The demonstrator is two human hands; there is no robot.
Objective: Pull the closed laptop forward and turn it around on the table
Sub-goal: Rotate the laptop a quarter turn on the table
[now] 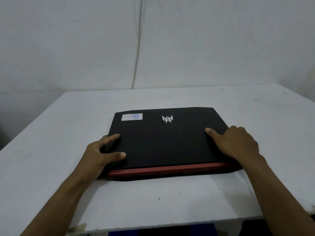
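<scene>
Both hands clasp the closed laptop (167, 142) by its side edges: the left hand (97, 154) lays thumb and forefinger flat on the black lid near the left edge, the other fingers apparently curled out of sight around the side, while the right hand (237, 143) wraps over the right edge, thumb resting on the lid. The laptop lies flat on the white table (51, 125), roughly at its middle, its red hinge strip (163, 171) facing the near edge and the silver logo (167, 119) and a white sticker (132, 117) toward the far side. A clear band of tabletop lies between the laptop and the near edge. The step in hand appears to be the pull forward; the turn is not yet done, since the hinge side faces the person. The next move likely calls for an even draw on both sides, then a pivot flat on the surface
</scene>
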